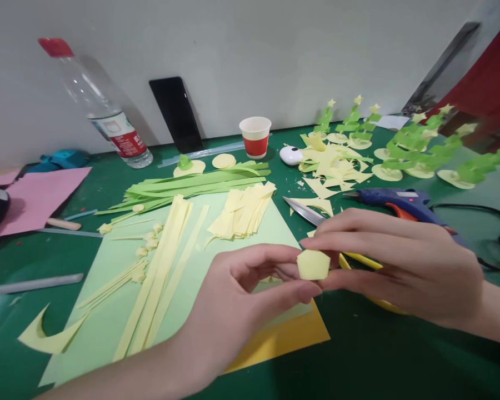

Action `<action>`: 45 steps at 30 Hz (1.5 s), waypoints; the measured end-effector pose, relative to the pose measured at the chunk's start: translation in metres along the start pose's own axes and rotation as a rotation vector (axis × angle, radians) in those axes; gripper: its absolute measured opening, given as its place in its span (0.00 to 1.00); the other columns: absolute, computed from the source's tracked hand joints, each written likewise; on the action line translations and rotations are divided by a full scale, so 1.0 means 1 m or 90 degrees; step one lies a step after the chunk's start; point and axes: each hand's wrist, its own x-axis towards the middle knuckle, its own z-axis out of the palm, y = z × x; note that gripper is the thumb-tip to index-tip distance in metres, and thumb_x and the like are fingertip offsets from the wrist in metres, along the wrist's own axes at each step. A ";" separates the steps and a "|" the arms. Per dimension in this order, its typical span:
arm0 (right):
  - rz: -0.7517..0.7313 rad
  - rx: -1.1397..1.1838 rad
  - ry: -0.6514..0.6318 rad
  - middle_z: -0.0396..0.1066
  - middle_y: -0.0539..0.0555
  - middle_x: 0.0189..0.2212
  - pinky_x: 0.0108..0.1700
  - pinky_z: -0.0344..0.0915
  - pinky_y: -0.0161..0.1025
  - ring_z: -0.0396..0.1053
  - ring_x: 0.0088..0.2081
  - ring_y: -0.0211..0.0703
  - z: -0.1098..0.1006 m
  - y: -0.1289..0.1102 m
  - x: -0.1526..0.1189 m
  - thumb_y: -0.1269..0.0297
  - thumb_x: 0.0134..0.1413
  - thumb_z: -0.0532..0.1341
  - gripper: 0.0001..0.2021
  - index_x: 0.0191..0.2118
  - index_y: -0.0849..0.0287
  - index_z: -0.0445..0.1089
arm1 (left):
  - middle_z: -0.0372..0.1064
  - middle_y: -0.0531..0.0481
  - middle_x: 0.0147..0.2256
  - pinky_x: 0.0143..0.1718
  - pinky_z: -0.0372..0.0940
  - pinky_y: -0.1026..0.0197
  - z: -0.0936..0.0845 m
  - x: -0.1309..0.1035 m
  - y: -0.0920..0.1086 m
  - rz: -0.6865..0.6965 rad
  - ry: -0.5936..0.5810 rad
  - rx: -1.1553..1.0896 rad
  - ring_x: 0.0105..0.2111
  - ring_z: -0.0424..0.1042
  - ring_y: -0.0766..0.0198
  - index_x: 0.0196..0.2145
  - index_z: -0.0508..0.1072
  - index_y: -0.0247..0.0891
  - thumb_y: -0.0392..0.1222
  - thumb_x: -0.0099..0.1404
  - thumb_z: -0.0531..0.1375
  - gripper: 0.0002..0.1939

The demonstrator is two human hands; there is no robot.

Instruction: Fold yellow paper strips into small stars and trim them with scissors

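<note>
One pale green sheet (95,333) across lower left, partly behind left hand (237,311). In upper left, clear bottle (102,108) with red-and-white label (123,139), not readable at this size. At right, right hand (416,266) in front of blue glue gun (400,199) and yellow-handled scissors (306,211). Black phone (177,114) and red-and-white paper cup (256,143) near upper centre. Pinched between both hands, below and right of centre: small pale-yellow paper pentagon (313,265).

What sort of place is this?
Probably a papercraft work table against a wall; can't tell if home or workshop. Giveaways: cut yellow paper strips, scissors and a blue glue gun.
</note>
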 end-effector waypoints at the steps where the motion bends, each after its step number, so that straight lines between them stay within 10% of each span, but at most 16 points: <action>1: 0.005 0.004 0.012 0.73 0.51 0.33 0.31 0.68 0.26 0.71 0.30 0.32 0.001 0.000 -0.002 0.61 0.67 0.50 0.10 0.43 0.56 0.66 | 0.73 0.60 0.22 0.30 0.67 0.72 0.000 0.000 0.000 0.006 -0.006 0.000 0.24 0.70 0.72 0.26 0.79 0.44 0.28 0.52 0.67 0.10; 24: -0.060 -0.131 0.048 0.74 0.51 0.31 0.28 0.70 0.27 0.73 0.30 0.34 0.006 -0.005 -0.008 0.65 0.66 0.50 0.10 0.45 0.56 0.67 | 0.71 0.57 0.23 0.29 0.66 0.70 0.000 -0.001 0.002 0.048 0.064 0.149 0.25 0.68 0.68 0.24 0.76 0.40 0.34 0.50 0.68 0.05; 31: -0.061 -0.159 -0.016 0.75 0.49 0.29 0.27 0.71 0.29 0.74 0.27 0.35 -0.003 -0.011 0.006 0.66 0.68 0.48 0.10 0.43 0.52 0.66 | 0.73 0.53 0.26 0.32 0.65 0.66 -0.004 -0.001 0.001 -0.015 -0.013 0.144 0.29 0.69 0.65 0.26 0.78 0.40 0.40 0.56 0.65 0.04; 45: -0.072 -0.159 0.000 0.75 0.49 0.28 0.25 0.68 0.27 0.72 0.27 0.32 0.000 -0.013 0.004 0.68 0.68 0.47 0.09 0.40 0.57 0.64 | 0.69 0.56 0.22 0.31 0.60 0.65 -0.004 0.000 0.003 0.155 0.022 0.341 0.25 0.65 0.66 0.19 0.71 0.40 0.37 0.60 0.60 0.13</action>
